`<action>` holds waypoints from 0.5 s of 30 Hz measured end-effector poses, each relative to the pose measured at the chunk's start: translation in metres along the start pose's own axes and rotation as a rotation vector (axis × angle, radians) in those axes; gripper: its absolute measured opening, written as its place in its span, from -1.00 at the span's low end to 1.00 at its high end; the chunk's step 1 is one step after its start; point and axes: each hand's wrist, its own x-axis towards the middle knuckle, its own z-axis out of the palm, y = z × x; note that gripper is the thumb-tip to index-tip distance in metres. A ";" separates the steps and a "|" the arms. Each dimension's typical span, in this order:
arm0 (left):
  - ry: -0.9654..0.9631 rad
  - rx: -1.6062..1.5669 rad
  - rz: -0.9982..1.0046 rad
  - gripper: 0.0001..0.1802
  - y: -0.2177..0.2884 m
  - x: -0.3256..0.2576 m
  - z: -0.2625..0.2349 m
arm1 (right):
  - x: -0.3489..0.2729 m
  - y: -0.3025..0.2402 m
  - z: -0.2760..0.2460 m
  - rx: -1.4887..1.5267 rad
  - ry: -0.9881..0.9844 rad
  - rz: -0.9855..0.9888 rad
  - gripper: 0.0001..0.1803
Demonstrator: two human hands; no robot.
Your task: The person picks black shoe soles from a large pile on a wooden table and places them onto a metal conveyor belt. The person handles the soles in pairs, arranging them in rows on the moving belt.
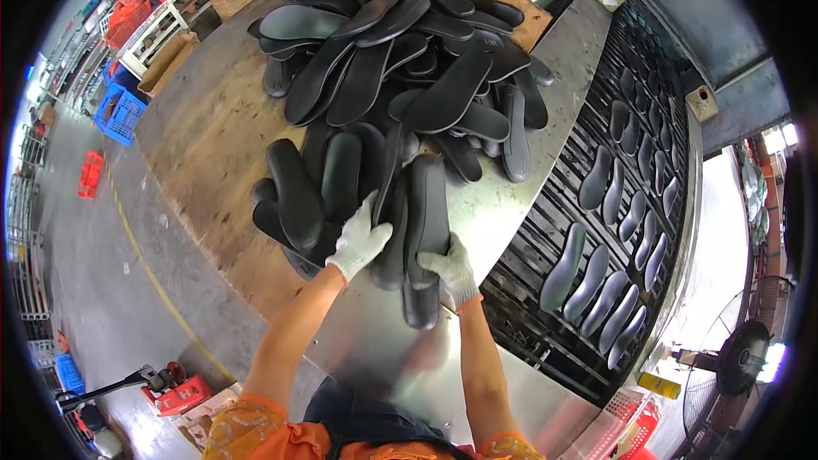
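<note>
We stand at the table's near edge, both hands in white knit gloves. Our left hand (362, 240) lies spread, fingers open, on a small stack of black insoles (336, 196) and presses on their near ends. Our right hand (450, 270) closes around one insole (426, 230) from its right side, thumb on top, with its near end jutting over the metal sheet (503, 204) that covers the table's right side. Both the stack and the gripped insole sit near the table's near edge, where the bare wood (204, 145) meets the metal.

A big heap (409, 43) of the same insoles (loosely piled, pointing every way) fills the far end of the table. Beyond the right edge runs a dark slatted conveyor (622, 230), carrying insoles laid in pairs of rows.
</note>
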 end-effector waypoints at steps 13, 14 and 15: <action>-0.126 -0.151 -0.115 -0.16 -0.073 -0.167 0.047 | -0.163 0.047 0.035 -0.548 0.362 0.174 -0.07; -0.120 -0.139 -0.118 -0.15 -0.071 -0.173 0.046 | -0.168 0.050 0.038 -0.541 0.395 0.160 -0.07; -0.114 -0.127 -0.122 -0.14 -0.067 -0.177 0.044 | -0.171 0.051 0.041 -0.548 0.408 0.165 -0.10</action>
